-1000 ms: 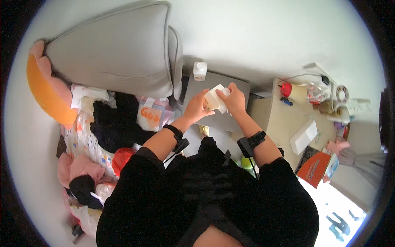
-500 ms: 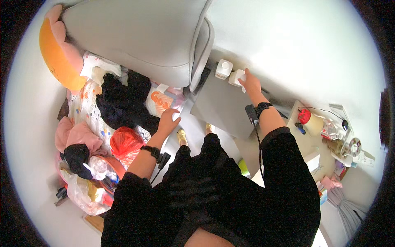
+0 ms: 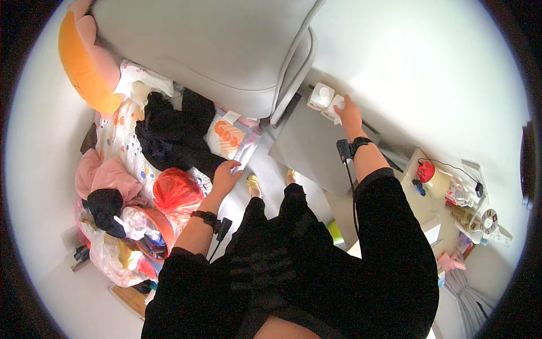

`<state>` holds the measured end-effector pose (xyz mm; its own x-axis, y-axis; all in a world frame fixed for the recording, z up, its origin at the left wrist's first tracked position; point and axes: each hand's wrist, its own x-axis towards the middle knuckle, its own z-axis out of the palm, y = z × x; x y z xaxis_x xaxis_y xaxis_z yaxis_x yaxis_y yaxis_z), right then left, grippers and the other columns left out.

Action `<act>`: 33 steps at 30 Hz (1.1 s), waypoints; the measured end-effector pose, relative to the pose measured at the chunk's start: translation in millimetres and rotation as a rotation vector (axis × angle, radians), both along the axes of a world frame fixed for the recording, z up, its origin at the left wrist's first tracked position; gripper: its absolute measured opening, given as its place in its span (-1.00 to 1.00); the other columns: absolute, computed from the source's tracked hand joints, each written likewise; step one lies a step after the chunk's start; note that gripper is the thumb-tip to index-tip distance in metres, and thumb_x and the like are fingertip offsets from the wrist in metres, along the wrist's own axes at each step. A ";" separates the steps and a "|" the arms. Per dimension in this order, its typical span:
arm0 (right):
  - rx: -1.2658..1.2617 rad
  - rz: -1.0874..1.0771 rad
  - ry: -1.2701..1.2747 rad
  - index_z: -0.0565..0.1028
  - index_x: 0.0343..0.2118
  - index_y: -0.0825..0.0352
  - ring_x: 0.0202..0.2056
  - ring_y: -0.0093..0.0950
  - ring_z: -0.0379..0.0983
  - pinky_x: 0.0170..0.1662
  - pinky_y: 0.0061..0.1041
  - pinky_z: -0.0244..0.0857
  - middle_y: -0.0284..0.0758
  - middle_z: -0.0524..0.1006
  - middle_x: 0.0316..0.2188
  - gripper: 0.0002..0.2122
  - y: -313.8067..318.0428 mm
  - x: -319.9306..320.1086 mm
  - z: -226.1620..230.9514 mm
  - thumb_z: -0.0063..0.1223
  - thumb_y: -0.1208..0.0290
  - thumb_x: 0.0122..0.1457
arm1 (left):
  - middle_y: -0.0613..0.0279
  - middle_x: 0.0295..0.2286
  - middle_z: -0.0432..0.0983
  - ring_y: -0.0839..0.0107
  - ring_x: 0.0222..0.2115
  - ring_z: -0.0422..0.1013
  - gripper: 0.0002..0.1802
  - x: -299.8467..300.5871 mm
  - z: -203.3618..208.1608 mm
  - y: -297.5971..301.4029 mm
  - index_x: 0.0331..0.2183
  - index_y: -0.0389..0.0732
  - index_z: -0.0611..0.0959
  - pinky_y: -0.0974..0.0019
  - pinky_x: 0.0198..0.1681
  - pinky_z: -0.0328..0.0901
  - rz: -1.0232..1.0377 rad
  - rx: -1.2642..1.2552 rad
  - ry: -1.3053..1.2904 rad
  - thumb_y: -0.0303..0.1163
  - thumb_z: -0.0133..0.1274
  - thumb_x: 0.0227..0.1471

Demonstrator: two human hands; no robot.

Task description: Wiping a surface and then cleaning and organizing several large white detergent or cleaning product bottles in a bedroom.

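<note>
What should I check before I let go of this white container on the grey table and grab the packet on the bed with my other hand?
1. Right hand on the second white container: ok, it touches it at the table's far edge.
2. Container resting fully on the grey table: cannot tell, the hand covers its base.
3. First white container upright beside it: ok.
4. Left hand free: ok, it looks open and holds nothing.
5. White and orange packet within reach: ok, it lies just beyond the fingertips.
6. Black clothes off the packet: ok, they lie beside it.
</note>
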<state>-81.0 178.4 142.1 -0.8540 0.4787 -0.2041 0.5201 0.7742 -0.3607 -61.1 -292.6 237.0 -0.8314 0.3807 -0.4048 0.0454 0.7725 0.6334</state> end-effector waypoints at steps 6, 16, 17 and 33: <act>-0.068 -0.053 -0.014 0.28 0.01 0.31 -0.21 -0.05 0.47 -0.19 -0.14 0.34 0.00 0.54 -0.30 -0.45 0.8 -3.6 10.4 0.16 0.13 0.01 | 0.09 -0.32 0.54 0.19 -0.26 0.46 -0.72 7.1 -9.6 -15.5 -0.31 -0.23 0.61 0.21 -0.15 0.34 -0.010 -0.018 -0.009 -0.39 0.19 -0.17; 0.165 0.003 0.156 0.27 -0.01 0.52 -0.11 0.01 0.41 -0.04 -0.16 0.30 0.14 0.47 -0.19 -0.38 2.2 11.4 -31.7 0.23 0.18 -0.02 | 0.05 -0.31 0.54 0.12 -0.24 0.45 -0.69 35.0 -13.0 -69.1 -0.29 -0.23 0.62 0.18 -0.12 0.32 -0.018 -0.040 0.043 -0.32 0.13 -0.15; 0.072 -0.057 0.139 0.27 0.00 0.54 -0.05 0.00 0.38 0.01 -0.19 0.26 0.15 0.43 -0.11 -0.37 -2.7 8.7 -32.8 0.25 0.20 -0.04 | 0.05 -0.31 0.54 0.13 -0.24 0.45 -0.70 41.4 -15.6 -82.9 -0.30 -0.22 0.62 0.17 -0.13 0.33 -0.007 -0.050 0.089 -0.32 0.13 -0.15; -1.032 0.440 -0.422 0.50 -0.31 0.40 -0.47 -0.48 0.49 -0.42 -0.49 0.37 -0.30 0.54 -0.49 -0.81 -319.7 0.1 32.5 0.04 0.37 0.11 | 0.09 -0.58 0.55 0.14 -0.52 0.49 -0.84 154.5 -24.3 -343.1 -0.58 -0.18 0.66 0.15 -0.39 0.38 0.530 -0.006 0.397 -0.29 0.15 -0.27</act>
<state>-81.0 -141.3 174.6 -0.6769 -0.3921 -0.6229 0.5095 0.3611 -0.7810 93.4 -635.7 212.7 -0.9920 -0.1224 -0.0294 -0.1126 0.7578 0.6427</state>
